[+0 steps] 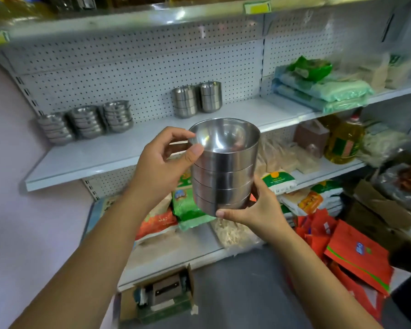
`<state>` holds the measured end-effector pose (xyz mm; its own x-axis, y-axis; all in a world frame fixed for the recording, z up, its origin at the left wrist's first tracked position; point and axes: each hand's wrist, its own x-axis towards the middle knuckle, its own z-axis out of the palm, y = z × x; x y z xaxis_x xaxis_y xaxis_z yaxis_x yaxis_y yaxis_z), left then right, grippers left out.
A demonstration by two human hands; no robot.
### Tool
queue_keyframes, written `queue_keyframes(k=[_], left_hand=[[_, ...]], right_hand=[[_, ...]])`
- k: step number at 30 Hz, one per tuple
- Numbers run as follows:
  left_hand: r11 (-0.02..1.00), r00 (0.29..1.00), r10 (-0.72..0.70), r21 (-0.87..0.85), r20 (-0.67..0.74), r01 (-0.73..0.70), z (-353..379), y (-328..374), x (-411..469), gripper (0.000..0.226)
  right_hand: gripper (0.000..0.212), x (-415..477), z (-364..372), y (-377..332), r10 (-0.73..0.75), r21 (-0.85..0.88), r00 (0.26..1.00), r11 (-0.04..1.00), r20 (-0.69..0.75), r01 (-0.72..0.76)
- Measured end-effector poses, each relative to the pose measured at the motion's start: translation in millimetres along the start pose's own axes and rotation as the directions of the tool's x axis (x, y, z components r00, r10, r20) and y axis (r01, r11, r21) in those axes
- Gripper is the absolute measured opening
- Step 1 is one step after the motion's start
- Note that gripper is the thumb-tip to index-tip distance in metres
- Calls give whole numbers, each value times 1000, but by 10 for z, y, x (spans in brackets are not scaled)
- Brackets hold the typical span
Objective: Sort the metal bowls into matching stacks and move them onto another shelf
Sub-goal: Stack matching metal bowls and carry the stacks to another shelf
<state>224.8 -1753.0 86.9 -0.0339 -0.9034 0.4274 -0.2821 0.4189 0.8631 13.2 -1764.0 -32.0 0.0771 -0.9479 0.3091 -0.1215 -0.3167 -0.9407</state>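
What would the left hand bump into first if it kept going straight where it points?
The left hand pinches the held bowl stack; beyond it, probably the two matching stacks on the white shelf, though depth is unclear.

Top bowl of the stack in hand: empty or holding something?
Empty: the top shiny steel bowl of the hand-held stack shows only bare reflective metal inside.

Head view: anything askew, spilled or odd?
The held bowl stack sits straight between left hand and right hand. Odd: the leftmost shelf stack leans, its bowls stepped sideways, and red packets lie heaped loosely at lower right.
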Motion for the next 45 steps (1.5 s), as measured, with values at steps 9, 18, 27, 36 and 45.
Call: queue_keyframes(k=[9,18,27,36,45], left_hand=[[997,997,36,69,63,-41,166,-671,1180,45],[971,962,114,177,246,-161,44,-1142,2445,38],[901,913,147,328,381,-282,77,-1452,3555,36],[834,894,210,405,396,-375,581,-1850,4433,40],[748,917,215,547,336,-376,1238,-2282,5473,43]], right_hand=[[92,1083,-210,384,1,-101,998,995,-61,-7],[92,2277,-36,647,-36,-128,987,992,-158,16],[96,3195,5,943,-40,-150,970,989,-241,4],[88,4078,-379,1373,2,-143,974,989,-228,-36],[94,5234,-1002,1996,49,-185,991,980,-127,-72]])
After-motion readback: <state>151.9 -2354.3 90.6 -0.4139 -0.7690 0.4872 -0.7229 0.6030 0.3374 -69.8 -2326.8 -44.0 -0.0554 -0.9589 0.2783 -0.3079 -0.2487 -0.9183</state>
